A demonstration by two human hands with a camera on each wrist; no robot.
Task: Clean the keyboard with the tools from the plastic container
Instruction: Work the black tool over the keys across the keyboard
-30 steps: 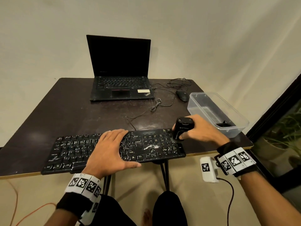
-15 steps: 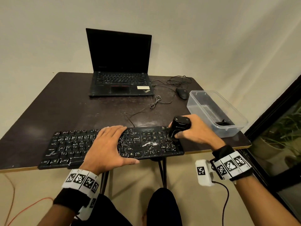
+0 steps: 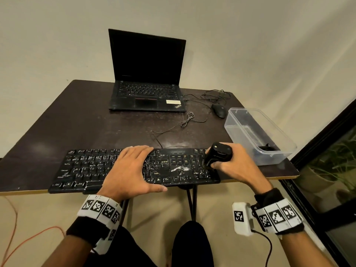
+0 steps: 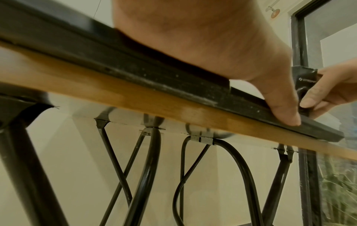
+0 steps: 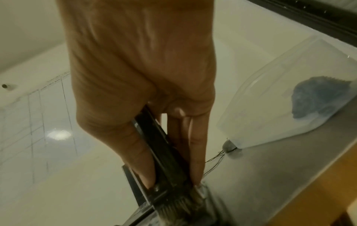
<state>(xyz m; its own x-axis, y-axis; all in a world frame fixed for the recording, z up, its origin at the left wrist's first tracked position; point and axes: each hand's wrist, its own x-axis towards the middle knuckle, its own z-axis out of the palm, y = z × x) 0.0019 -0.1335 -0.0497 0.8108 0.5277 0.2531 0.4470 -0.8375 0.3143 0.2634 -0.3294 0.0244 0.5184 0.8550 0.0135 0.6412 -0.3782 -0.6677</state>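
- Over the last second the black handheld cleaning tool [image 3: 218,155] has slid leftward off the keyboard's right end and onto the number pad, carried by the right hand [image 3: 236,166]
- Right hand's fingers [image 5: 197,160] are clenched round the tool, thumb on one side, fingers on the other; the wrist view shows bristles at its lower end pressed down among the keys
- The long black keyboard with white smears [image 3: 133,168] lies along the near edge of the dark brown counter [image 3: 77,128]; white residue shows near the arrow keys, just left of the tool
- Left hand [image 3: 129,170] lies flat over the keyboard's middle, fingers straight and spread, gripping nothing, thumb [image 4: 280,105] pointing right along the near edge
- The clear rectangular plastic container [image 3: 258,135] sits at the counter's right edge, just beside the right hand, with a dark item in its near corner; from the wrist it looks like a bluish lump, too blurred to name
- At the back, an open black laptop [image 3: 147,78] with a dark screen, a black mouse [image 3: 218,110] between it and the container, and thin cables looping near them
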